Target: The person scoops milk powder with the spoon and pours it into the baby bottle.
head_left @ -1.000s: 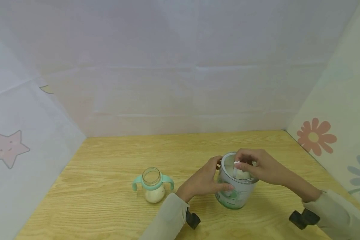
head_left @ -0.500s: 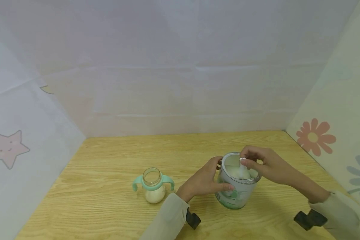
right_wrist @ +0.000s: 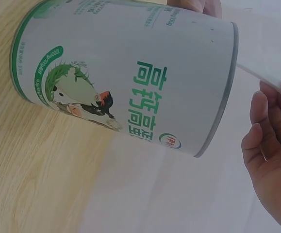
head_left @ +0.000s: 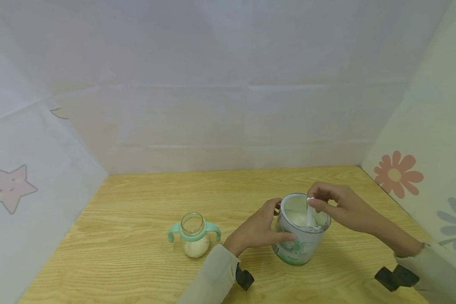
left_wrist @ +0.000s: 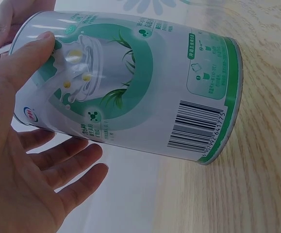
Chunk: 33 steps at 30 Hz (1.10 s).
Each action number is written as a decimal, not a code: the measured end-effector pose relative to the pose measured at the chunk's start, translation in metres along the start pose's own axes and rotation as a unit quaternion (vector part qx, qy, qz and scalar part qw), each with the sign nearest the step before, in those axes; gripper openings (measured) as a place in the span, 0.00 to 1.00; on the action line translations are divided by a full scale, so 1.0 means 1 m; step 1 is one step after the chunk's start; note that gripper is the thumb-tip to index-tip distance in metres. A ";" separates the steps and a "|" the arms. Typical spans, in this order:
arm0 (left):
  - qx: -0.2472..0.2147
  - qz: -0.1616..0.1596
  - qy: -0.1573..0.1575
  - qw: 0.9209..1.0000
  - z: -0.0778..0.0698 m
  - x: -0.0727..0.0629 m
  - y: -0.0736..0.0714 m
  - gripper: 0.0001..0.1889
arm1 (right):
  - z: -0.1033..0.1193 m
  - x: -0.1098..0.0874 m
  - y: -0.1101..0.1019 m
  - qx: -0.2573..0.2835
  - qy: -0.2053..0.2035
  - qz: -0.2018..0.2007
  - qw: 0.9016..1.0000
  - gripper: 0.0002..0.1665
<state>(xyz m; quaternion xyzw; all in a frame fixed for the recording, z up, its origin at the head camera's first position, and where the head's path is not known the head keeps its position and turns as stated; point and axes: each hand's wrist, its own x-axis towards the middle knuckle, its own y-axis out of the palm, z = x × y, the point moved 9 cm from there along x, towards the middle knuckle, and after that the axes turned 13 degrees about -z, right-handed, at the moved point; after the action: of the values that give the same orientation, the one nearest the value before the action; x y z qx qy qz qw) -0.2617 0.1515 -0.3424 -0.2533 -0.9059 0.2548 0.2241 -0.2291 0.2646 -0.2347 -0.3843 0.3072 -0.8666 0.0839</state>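
A white and green milk powder can point(head_left: 297, 245) stands open-topped on the table, right of centre in the head view. My left hand point(head_left: 257, 230) grips it from the left, thumb on the near side near the rim and fingers round the far side. With my right hand point(head_left: 338, 207) I pinch the top of a white scoop's handle point(head_left: 309, 216) over the can's mouth. The lower end of the scoop is down in the can, where pale powder shows. In the right wrist view the handle point(right_wrist: 259, 74) slants out past the can's rim.
A baby bottle point(head_left: 196, 246) with two mint-green handles stands uncapped to the left of my left hand, pale powder inside. The wooden table point(head_left: 137, 202) is bordered by a pale cloth backdrop point(head_left: 232, 126) at the back and both sides.
My right hand has moved right and slightly up with the scoop handle, and more of the handle and powder now shows. My left hand, the can and the bottle stay put.
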 end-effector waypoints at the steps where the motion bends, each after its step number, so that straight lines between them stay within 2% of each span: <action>1: 0.000 0.000 0.002 1.000 0.000 0.000 0.000 0.45 | 0.001 0.000 0.000 -0.001 0.000 0.001 1.000 0.16; 13: 0.003 0.001 -0.002 1.000 0.001 0.001 0.001 0.46 | 0.009 0.005 -0.010 0.004 -0.034 -0.020 0.999 0.16; 19: 0.001 -0.003 -0.014 1.000 0.003 0.000 0.000 0.46 | 0.012 0.009 -0.013 -0.002 -0.038 -0.022 0.999 0.16; 27: -0.001 -0.005 -0.008 1.000 0.003 0.000 0.000 0.46 | 0.013 0.015 -0.020 -0.019 -0.030 -0.032 0.999 0.15; 33: -0.003 -0.002 -0.017 1.000 0.003 -0.001 0.001 0.45 | 0.013 0.018 -0.026 -0.033 -0.032 -0.035 0.998 0.15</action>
<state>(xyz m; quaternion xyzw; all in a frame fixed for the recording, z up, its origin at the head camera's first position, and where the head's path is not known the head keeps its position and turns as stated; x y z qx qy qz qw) -0.2624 0.1503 -0.3452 -0.2477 -0.9107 0.2561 0.2090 -0.2298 0.2723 -0.2013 -0.4246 0.3187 -0.8459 0.0503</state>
